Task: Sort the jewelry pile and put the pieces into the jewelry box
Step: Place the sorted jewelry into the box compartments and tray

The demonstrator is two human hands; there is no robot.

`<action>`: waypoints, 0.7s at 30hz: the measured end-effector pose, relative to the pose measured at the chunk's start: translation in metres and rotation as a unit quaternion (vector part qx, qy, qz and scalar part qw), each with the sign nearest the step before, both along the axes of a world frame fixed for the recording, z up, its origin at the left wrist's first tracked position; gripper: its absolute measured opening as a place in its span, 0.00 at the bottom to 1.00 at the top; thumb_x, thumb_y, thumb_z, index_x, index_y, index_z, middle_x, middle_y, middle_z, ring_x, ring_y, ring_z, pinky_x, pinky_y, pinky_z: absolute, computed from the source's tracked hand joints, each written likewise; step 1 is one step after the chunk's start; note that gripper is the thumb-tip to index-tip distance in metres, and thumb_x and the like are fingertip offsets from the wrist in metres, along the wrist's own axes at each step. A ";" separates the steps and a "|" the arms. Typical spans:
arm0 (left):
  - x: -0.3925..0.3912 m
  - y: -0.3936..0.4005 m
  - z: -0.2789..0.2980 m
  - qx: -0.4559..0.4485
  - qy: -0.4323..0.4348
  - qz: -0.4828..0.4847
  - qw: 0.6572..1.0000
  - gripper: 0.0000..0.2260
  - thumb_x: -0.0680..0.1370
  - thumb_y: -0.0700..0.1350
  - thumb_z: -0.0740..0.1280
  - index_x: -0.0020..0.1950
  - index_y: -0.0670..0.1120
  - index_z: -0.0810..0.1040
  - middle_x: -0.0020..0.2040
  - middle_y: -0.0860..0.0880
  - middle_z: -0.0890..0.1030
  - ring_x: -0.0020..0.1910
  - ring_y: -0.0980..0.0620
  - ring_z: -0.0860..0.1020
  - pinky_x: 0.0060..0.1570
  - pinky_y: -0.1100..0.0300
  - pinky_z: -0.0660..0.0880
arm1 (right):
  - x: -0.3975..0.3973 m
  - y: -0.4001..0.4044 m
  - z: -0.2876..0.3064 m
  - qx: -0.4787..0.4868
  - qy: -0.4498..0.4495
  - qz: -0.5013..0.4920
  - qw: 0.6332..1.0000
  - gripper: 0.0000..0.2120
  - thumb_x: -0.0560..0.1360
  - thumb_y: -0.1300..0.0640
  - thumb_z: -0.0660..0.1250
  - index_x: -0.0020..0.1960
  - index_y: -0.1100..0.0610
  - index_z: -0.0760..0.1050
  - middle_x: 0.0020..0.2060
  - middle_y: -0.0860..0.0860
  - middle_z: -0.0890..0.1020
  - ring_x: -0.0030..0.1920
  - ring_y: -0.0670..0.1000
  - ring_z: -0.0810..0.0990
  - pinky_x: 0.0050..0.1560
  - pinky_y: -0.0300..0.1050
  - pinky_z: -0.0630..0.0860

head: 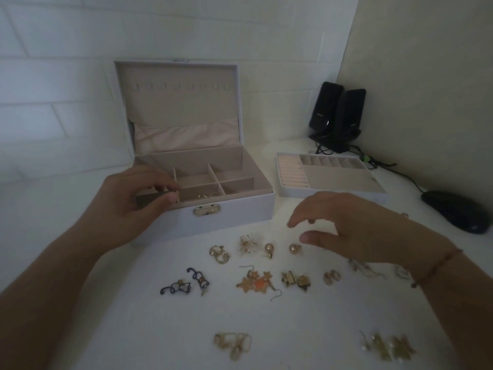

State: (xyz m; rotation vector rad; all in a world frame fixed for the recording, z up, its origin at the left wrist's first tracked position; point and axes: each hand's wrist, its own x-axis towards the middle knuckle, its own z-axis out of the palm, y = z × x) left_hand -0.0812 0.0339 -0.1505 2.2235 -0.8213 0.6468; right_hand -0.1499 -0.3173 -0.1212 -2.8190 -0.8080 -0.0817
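From the head view, the jewelry box (202, 198) stands open on the white worktop (266, 329), lid up, with at least 1 gold piece (204, 195) already lying in a front compartment. The left hand (133, 201) rests at the box's front-left corner, its fingers (166, 186) curled over the front wall and a divider; whether they pinch a piece there is too dark to tell. The right hand (354, 233) hovers over the sorted pieces with fingers spread and relaxed, holding nothing, its thumb just beside the 2 pearl earrings (282, 249). The rest of the jewelry lies apart in small groups — gold hoops (219, 253), dark wire earrings (186, 283), orange star earrings (257, 283), gold square studs (296, 281) and more along the near edge. A removable tray (330, 174) sits to the right of the box, near 2 black speakers (337, 116) and a mouse (456, 210). The risks look plain: the right forearm hangs low over several pieces near the wrist and a careless sweep could scatter or mix those groups, and the small round pearls may roll or be picked singly, splitting a pair — the dim light makes matching harder.
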 end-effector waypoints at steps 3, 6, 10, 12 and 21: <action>0.001 0.001 -0.001 0.000 -0.003 0.000 1.000 0.17 0.74 0.55 0.66 0.49 0.44 0.85 0.47 0.51 0.84 0.47 0.54 0.80 0.50 0.62 0.75 | -0.006 0.012 -0.007 -0.018 0.006 0.040 0.999 0.14 0.76 0.41 0.62 0.61 0.38 0.73 0.59 0.33 0.75 0.61 0.35 0.68 0.62 0.28 0.62; -0.004 0.000 0.001 0.024 -0.051 -0.006 0.998 0.14 0.75 0.53 0.67 0.48 0.43 0.85 0.46 0.48 0.83 0.46 0.49 0.81 0.49 0.56 0.76 | -0.007 0.020 -0.014 -0.015 -0.005 0.062 0.998 0.17 0.76 0.42 0.63 0.65 0.40 0.71 0.62 0.36 0.74 0.62 0.37 0.69 0.65 0.38 0.67; -0.010 -0.013 0.002 0.024 -0.129 -0.048 0.990 0.06 0.75 0.42 0.70 0.46 0.40 0.84 0.44 0.46 0.82 0.43 0.44 0.81 0.44 0.48 0.78 | -0.004 0.039 -0.028 -0.014 -0.039 0.079 0.996 0.20 0.77 0.44 0.62 0.68 0.42 0.68 0.64 0.41 0.74 0.63 0.45 0.72 0.61 0.48 0.73; -0.008 -0.015 0.001 0.014 -0.137 -0.052 0.989 0.05 0.75 0.41 0.70 0.45 0.40 0.84 0.43 0.45 0.82 0.43 0.43 0.81 0.43 0.46 0.77 | -0.001 0.051 -0.032 -0.020 -0.052 0.085 0.995 0.21 0.76 0.46 0.62 0.69 0.44 0.68 0.63 0.44 0.75 0.61 0.49 0.73 0.58 0.51 0.73; 0.005 -0.005 0.007 -0.366 0.064 0.026 0.928 0.05 0.71 0.50 0.68 0.41 0.56 0.84 0.36 0.59 0.83 0.37 0.59 0.78 0.45 0.61 0.76 | 0.019 0.081 -0.022 -0.029 0.007 0.099 0.995 0.13 0.76 0.50 0.66 0.60 0.49 0.77 0.53 0.46 0.78 0.47 0.41 0.72 0.52 0.34 0.65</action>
